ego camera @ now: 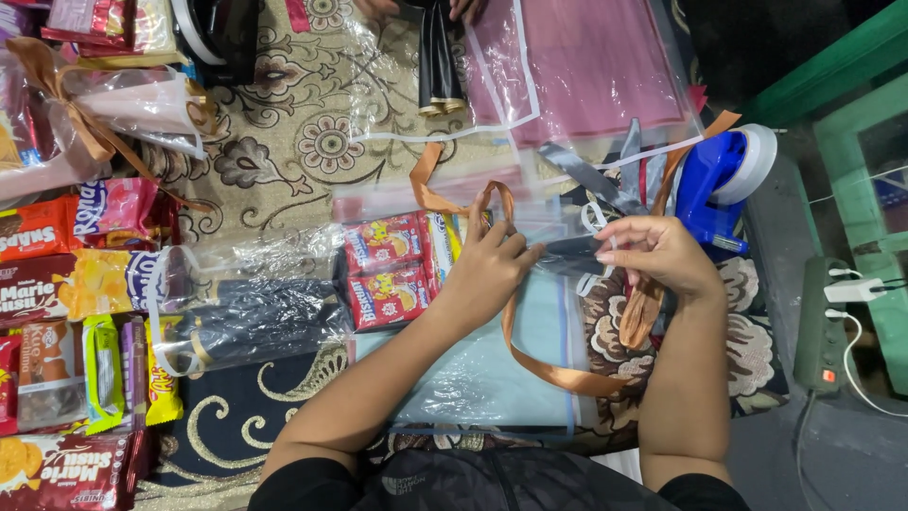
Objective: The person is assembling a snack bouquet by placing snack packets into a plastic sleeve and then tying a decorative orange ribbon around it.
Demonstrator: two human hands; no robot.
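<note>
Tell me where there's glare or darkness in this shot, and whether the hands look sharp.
Head view: glare streaks the clear bag at top and the plastic left of the snack packs; the top right corner falls into deep shadow; the left hand and right hand on the ribbon look fairly sharp; edges bow slightly, as with a wide lens.

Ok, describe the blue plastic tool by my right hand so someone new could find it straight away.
Start at the green frame along the right edge and come left onto the patterned cloth. Just above the right hand lies the blue tool. It is the only solid blue thing there, with a round white end, among soft ribbons and clear bags.
</note>
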